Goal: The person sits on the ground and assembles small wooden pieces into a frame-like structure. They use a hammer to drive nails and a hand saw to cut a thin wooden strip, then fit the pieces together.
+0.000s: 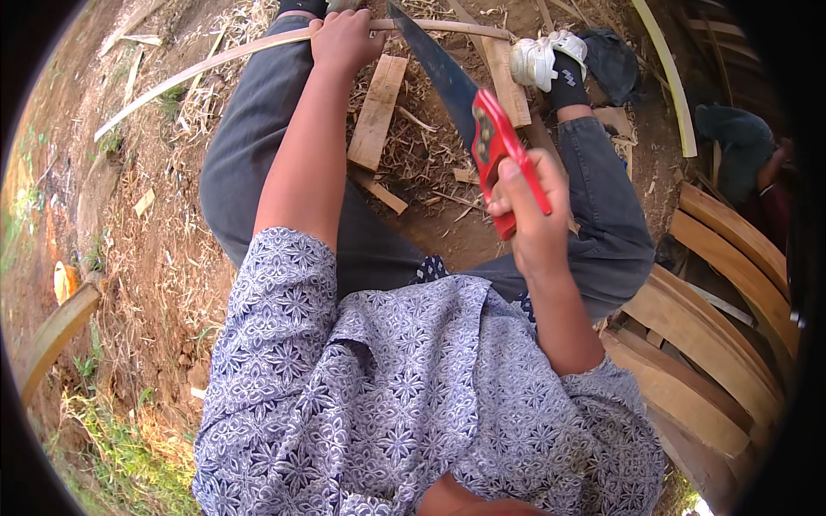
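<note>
My right hand [532, 211] grips the red handle of a hand saw [492, 142]. Its dark blade [439, 64] runs up and left to a long thin curved wooden strip [206, 62]. My left hand [344, 39] presses down on that strip near my left knee, just left of the blade. The strip spans from the far left across both legs to the white shoe [542, 58] on my right foot. I sit with legs apart in dark trousers.
Short wooden boards [379, 107] and straw lie on the dirt between my legs. Curved wooden planks [714, 335] are stacked at the right. Another bent strip [667, 73] lies at the upper right. Grass and a log [56, 331] are at the left.
</note>
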Motion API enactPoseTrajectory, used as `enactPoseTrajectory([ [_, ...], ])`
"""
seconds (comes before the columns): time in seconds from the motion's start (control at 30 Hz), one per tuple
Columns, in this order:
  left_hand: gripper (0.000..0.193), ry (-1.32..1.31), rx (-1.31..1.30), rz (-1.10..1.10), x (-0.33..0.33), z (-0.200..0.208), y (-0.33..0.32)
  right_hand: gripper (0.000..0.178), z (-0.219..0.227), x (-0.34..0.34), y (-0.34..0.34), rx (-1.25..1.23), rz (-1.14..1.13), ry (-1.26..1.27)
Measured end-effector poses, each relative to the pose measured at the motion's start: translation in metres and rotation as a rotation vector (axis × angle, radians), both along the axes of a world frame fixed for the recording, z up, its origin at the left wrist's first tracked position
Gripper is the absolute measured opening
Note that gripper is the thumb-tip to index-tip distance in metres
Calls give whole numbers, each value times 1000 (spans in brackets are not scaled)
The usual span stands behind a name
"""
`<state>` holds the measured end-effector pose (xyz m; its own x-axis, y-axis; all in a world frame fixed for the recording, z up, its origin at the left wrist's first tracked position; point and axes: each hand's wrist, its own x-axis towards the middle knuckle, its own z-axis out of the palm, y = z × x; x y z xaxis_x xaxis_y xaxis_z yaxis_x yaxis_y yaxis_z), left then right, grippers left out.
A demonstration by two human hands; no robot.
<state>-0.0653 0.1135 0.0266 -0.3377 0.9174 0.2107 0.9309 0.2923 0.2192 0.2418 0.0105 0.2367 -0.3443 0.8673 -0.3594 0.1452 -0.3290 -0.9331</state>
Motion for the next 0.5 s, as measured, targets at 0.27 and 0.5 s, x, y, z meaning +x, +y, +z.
enactPoseTrajectory([
  [0.27, 40, 3, -60, 0, -5, 8, -5, 33, 4, 4, 19, -89, -157, 242],
  [0.5, 41, -19, -43, -12, -9, -2, -2, 41, 36, 26, 34, -59, -207, 343],
])
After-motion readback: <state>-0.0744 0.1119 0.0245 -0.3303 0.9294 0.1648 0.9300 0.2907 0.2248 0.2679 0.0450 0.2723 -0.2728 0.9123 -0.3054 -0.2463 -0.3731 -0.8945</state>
